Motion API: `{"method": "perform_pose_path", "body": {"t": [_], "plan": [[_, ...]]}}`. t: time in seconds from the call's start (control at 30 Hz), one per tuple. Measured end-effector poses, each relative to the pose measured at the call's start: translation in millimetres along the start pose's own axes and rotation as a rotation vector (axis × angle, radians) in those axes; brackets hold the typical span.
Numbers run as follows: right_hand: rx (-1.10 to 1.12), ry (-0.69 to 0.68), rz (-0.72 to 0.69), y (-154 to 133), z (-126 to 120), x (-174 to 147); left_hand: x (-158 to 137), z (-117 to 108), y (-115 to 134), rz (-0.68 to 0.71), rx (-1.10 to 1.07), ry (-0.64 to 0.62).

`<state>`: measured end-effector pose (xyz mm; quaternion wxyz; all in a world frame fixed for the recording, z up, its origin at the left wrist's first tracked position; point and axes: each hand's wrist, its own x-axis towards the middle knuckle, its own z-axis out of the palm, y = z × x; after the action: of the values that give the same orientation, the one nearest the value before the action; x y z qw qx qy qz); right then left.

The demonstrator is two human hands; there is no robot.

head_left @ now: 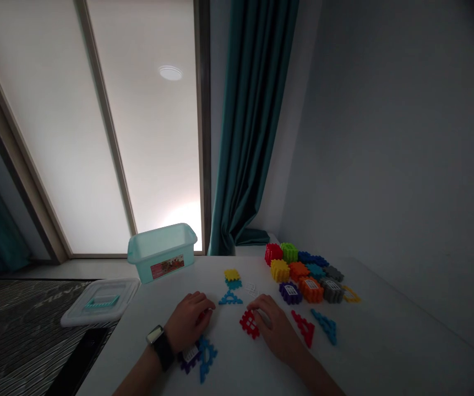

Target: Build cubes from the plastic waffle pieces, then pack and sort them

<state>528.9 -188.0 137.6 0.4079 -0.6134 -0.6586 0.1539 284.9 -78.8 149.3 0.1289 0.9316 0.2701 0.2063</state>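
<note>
My left hand [189,319], with a watch at the wrist, has its fingers curled around a small red plastic piece, mostly hidden by them. Under that wrist lie a purple toothed square tile [190,357] and a blue triangular tile [207,357]. My right hand [272,324] pinches the edge of a red toothed window tile [249,324] at the table top. Between and beyond the hands are a blue triangular tile [230,297], a yellow square tile [232,274] over a blue one [233,284], and a white window insert [251,287].
Stacks of tiles stand at the back right, among them red [273,254], green [289,252], purple [290,293], orange [311,289] and grey [332,290]. Red [303,328] and blue [325,326] triangles lie nearer. A mint bin [162,250] and its lid [100,301] are left.
</note>
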Motion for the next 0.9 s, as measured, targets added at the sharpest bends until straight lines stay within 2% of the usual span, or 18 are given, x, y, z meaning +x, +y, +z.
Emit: {"method": "perform_pose_path", "body": {"t": [0.17,0.5,0.9], "plan": [[0.004,-0.02,0.019,2,2,0,1,-5,-6,-0.018,0.01,0.016],[-0.011,-0.067,0.037,5,1,0,-6,-32,-28,-0.188,0.056,-0.056],[-0.032,-0.095,0.059,0,1,0,-5,-12,-12,-0.184,0.078,-0.126]]}}
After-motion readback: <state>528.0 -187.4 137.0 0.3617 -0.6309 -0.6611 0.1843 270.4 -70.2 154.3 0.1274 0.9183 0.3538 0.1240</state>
